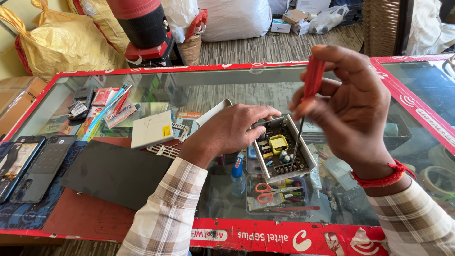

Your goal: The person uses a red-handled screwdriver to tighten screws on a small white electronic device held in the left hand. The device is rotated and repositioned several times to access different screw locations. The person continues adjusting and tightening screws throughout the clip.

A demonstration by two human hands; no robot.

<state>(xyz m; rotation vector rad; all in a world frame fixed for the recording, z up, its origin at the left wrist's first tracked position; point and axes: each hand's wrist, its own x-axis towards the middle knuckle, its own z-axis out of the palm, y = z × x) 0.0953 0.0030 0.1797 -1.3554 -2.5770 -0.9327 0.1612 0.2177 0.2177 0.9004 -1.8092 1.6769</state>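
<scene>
At frame centre, our left hand [232, 130] clamps the open grey metal power-supply box [283, 150] on the glass table [213, 90] — right hand [348, 106] fingers pinch a red-handled screwdriver [308, 102], tip inside.

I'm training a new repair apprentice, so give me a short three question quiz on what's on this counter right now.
1. True or false: the right hand holds a red-handled screwdriver with its tip down in the open power supply box.
2. What does the left hand do? A) holds a phone B) steadies the box C) grips scissors
3. Fill in: the yellow part sits on the box's circuit ____.

Key: 1 true. 2 B. 3 board.
</scene>
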